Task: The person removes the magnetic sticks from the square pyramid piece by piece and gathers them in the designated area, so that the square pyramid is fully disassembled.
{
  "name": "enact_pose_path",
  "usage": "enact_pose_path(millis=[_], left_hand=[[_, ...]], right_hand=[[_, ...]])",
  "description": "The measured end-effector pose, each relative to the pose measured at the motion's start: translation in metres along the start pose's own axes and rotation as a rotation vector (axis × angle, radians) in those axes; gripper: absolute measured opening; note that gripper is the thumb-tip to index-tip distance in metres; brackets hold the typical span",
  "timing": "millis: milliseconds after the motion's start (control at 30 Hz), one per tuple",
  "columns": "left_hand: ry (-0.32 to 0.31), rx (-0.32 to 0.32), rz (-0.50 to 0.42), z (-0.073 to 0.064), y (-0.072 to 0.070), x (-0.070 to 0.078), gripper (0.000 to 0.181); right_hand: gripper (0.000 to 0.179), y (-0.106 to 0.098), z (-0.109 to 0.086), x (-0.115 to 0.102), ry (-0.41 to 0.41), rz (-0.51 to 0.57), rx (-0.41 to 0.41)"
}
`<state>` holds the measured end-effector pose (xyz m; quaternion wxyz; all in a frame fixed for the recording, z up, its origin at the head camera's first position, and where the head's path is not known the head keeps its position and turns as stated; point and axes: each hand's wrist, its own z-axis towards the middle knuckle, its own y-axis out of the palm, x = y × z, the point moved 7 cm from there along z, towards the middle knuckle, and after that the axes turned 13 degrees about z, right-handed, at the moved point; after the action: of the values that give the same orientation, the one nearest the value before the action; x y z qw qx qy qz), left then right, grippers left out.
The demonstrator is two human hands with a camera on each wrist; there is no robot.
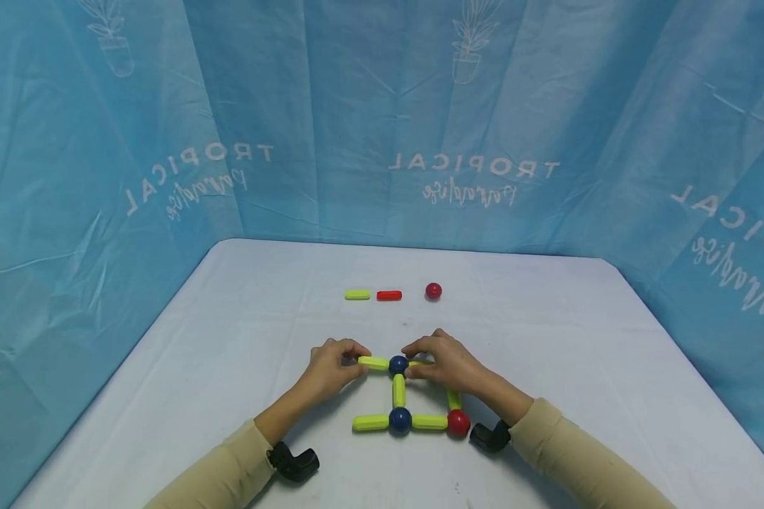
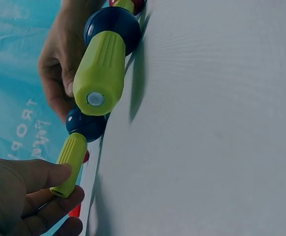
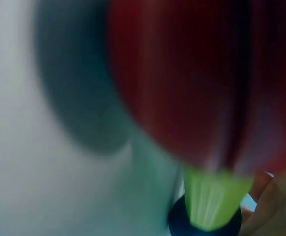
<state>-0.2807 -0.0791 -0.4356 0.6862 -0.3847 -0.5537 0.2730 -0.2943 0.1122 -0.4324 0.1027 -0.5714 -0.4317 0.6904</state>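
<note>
A flat frame of yellow-green magnetic rods and balls lies on the table. My left hand (image 1: 331, 367) pinches a yellow-green rod (image 2: 73, 157) between thumb and fingers; its other end meets the far blue ball (image 1: 398, 365). On that ball's right side, my right hand (image 1: 448, 364) pinches the ball with thumb and fingertips, over another rod (image 1: 418, 363). A middle rod (image 1: 399, 390) joins the far ball to the near blue ball (image 1: 400, 420). From the near ball, one rod (image 1: 371, 423) points left and another (image 1: 429, 422) reaches a red ball (image 1: 458, 423). My right hand hides the far right corner.
Toward the back of the white table (image 1: 280, 283) lie a loose yellow-green rod (image 1: 357, 295), a red rod (image 1: 389, 295) and a red ball (image 1: 433, 290). A blue printed curtain (image 1: 356, 106) hangs behind and along the sides.
</note>
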Motion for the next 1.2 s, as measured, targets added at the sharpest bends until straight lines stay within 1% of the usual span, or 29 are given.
enact_pose_path(millis=[100,200,500,600,800,933,1033,1100,1200], left_hand=[[0.009,-0.003,0.001,0.0,0.0,0.001,0.016],[0.01,-0.007,0.01,0.001,0.0,0.001,0.015],[0.0,-0.024,0.012,0.003,0.001,-0.001,0.015],[0.002,-0.03,0.015,0.004,0.001,0.0,0.015],[0.03,-0.031,0.034,0.006,0.001,0.004,0.015],[0.022,-0.022,0.028,0.006,0.001,0.004,0.014],[0.017,-0.023,0.019,0.007,0.002,0.001,0.015],[0.009,-0.016,0.005,0.007,0.0,-0.004,0.016],[-0.023,0.038,-0.015,0.01,-0.011,-0.019,0.017]], right_hand=[[0.045,0.001,0.002,-0.004,-0.014,0.015,0.01],[0.044,0.003,0.004,-0.007,-0.02,0.011,0.018],[0.038,0.004,0.006,-0.011,-0.06,-0.053,0.022],[0.037,0.004,0.006,-0.011,-0.064,-0.049,0.019],[0.036,0.003,0.007,-0.009,-0.057,-0.047,0.019],[0.036,0.004,0.007,-0.008,-0.055,-0.05,0.018],[0.035,0.005,0.006,-0.009,-0.06,-0.049,0.015],[0.035,0.005,0.007,-0.008,-0.06,-0.051,0.013],[0.036,0.005,0.006,-0.007,-0.051,-0.056,0.015]])
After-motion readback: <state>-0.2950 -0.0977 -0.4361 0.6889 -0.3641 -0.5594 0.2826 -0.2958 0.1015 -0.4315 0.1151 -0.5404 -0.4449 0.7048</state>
